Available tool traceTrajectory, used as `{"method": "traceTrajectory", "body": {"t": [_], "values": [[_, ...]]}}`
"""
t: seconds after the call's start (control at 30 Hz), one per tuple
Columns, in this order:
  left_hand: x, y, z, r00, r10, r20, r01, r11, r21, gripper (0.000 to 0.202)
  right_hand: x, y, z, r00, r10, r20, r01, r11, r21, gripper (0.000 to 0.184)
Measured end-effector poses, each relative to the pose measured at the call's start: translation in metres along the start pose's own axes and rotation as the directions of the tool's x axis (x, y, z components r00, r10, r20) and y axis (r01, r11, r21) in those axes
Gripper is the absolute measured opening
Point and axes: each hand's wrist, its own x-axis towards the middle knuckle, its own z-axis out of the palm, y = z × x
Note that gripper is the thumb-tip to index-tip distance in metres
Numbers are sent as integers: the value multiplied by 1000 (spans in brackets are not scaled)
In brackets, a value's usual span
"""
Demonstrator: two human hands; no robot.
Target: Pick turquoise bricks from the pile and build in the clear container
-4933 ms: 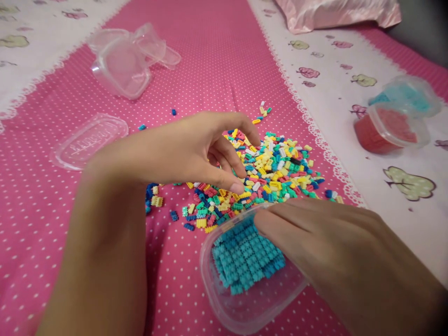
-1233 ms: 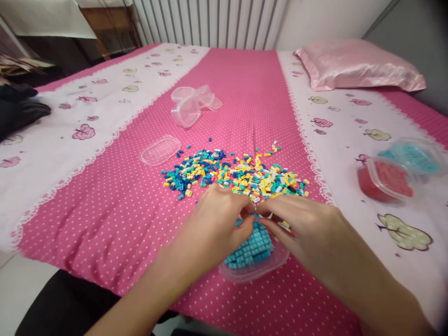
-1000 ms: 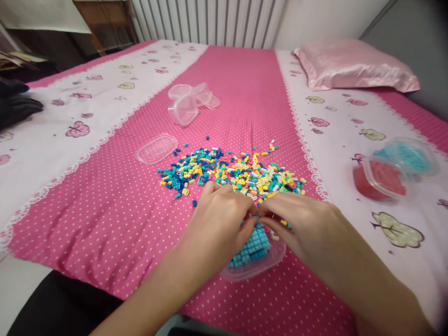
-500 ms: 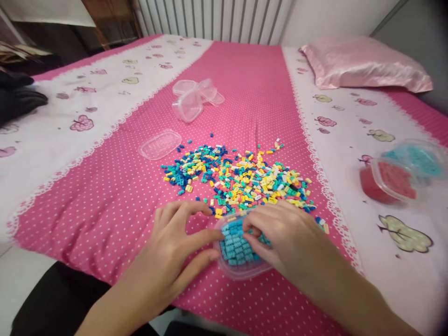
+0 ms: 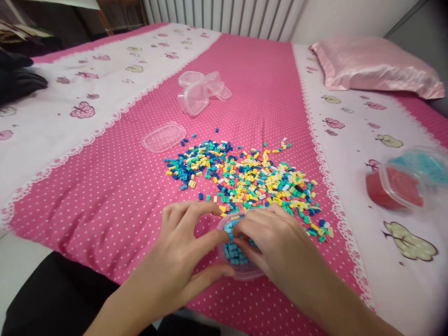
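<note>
A clear plastic container sits near the bed's front edge, packed with rows of small blue toy bricks. My left hand is at its left side, thumb and index finger resting on the rim. Over the container, my right hand has its thumb and fingers pinched together at a blue brick near the left end; the hand hides the right part of the contents. Just beyond both hands spreads a loose pile of small bricks in yellow, green, blue, white and pink.
A clear lid lies left of the pile, and several clear containers and lids are further back. On the right stand a container of red bricks and one of blue bricks. A pink pillow lies behind; a black glove-like shape is far left.
My right hand has shifted left over the container, toward its left end, and now covers more of the blue bricks. My left hand stays at the rim. The whole view has shifted slightly.
</note>
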Motion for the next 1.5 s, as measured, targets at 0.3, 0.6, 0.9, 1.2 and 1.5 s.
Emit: {"method": "traceTrajectory", "body": {"t": [0.3, 0.6, 0.9, 1.2, 1.5], "values": [[3, 1, -2, 1000, 14, -5, -14, 1000, 16, 35, -1, -3, 3, 1000, 4, -7, -4, 1000, -27, 25], [6, 6, 7, 996, 55, -67, -44, 987, 153, 45, -3, -4, 2, 1000, 10, -3, -10, 998, -55, 24], [5, 12, 3, 995, 35, -88, -9, 961, 277, 44, -8, 12, -28, 1000, 22, 5, -21, 991, -133, 15], [12, 20, 4, 1000, -1, -27, 10, 944, 331, 44, -13, 18, -38, 995, -39, 91, 56, 981, -188, 15], [8, 19, 2, 999, -35, -2, 35, 964, 263, 42, -15, 19, -37, 996, -48, 70, 59, 982, -178, 17]]}}
